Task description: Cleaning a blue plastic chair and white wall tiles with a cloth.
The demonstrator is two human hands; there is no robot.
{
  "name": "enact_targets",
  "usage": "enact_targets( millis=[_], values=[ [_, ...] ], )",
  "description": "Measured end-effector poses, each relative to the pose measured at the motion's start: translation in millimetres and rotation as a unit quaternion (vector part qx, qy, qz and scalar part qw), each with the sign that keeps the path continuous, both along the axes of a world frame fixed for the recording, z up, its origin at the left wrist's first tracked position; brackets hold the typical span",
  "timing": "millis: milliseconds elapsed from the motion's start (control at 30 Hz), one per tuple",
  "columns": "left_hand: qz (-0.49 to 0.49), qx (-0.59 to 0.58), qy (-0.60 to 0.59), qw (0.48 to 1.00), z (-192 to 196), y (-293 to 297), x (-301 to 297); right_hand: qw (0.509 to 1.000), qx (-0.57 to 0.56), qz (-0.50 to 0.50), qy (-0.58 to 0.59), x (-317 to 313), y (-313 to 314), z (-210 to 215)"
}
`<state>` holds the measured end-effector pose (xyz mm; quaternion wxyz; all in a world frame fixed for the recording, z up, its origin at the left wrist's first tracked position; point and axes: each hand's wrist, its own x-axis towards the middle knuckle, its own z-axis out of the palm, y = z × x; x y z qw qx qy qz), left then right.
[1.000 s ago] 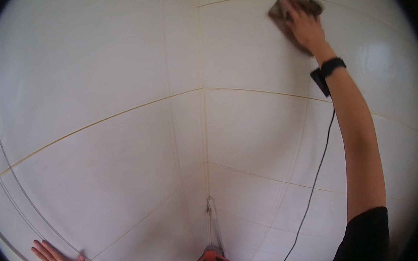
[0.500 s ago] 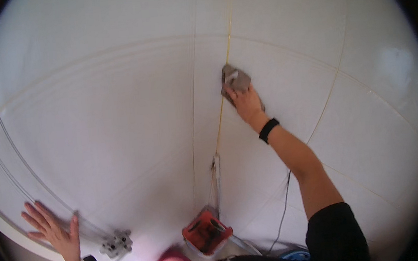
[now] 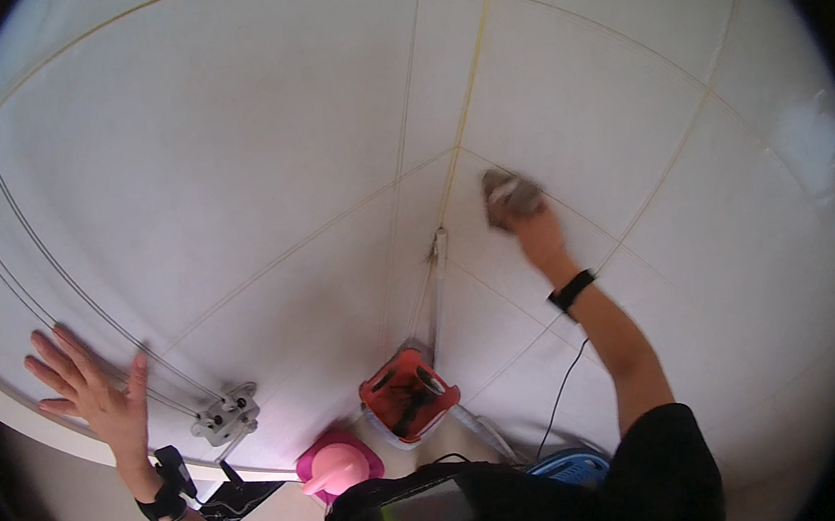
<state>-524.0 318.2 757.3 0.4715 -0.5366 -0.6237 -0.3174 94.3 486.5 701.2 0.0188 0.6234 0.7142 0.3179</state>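
White tiled walls form 1 corner; hands touch wall and cloth.

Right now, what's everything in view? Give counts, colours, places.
Tiled walls: two, white, background
Cloth: one, grey-brown, right wall
Wires: several, dark, left wall
Wire bracket: one, grey, left wall
Open bin: one, red inside, lower centre
Pole: one, white, above bin
Plastic vessel: one, pink, beside bin
Basket: one, blue, lower right
Cord: one, black, above basket
Wristbands: two, black, both wrists
Shirt: one, mostly black, bottom
Left hand: one, bare, left wall
Right hand: one, bare, on cloth
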Motion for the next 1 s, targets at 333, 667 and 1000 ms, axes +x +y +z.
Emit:
enact_targets(
  millis=[333, 667, 1000],
  values=[
    [0.025, -0.036, -0.006, 0.999, 2, -6, -3, 0.848, 0.447, 0.186, 0.217, -42, 59, 281],
    [0.068, -0.087, -0.01, 0.994, 0, -23, -1, 0.615, 0.449, 0.413, 0.5, -221, 110, 283],
    [-0.031, -0.166, -0.104, 0.98, 7, -19, -8, 0.703, 0.176, 0.669, 0.164, -337, 8, 198]
  ],
)
